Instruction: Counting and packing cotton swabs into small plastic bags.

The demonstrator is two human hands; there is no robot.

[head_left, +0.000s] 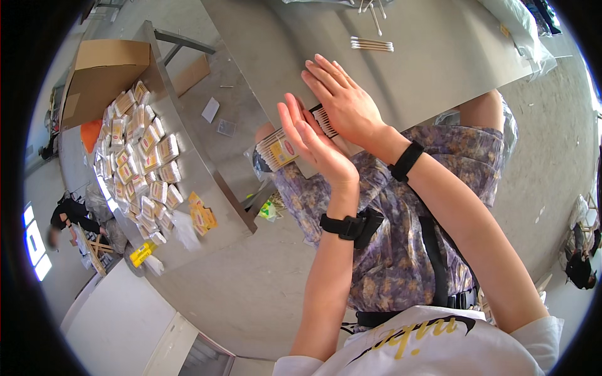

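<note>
My left hand (320,147) is held with its fingers stretched out, close beside a bundle of cotton swabs (323,121) at the near edge of the metal table. Flat and straight-fingered, my right hand (348,108) partly covers the same bundle from the other side. The swabs show between the two palms; what they rest on is hidden. Just left of my left hand lies a pack of cotton swabs (277,149) with a yellow and red label, by my knee. Farther up the table are a few loose swabs side by side (372,44).
More swabs (377,19) and clear plastic lie at the table's (288,37) far edge. On a side table (216,207) at left is a heap of swab packs (141,150), with a cardboard box (103,78) and yellow card (202,214). Other people are in the background.
</note>
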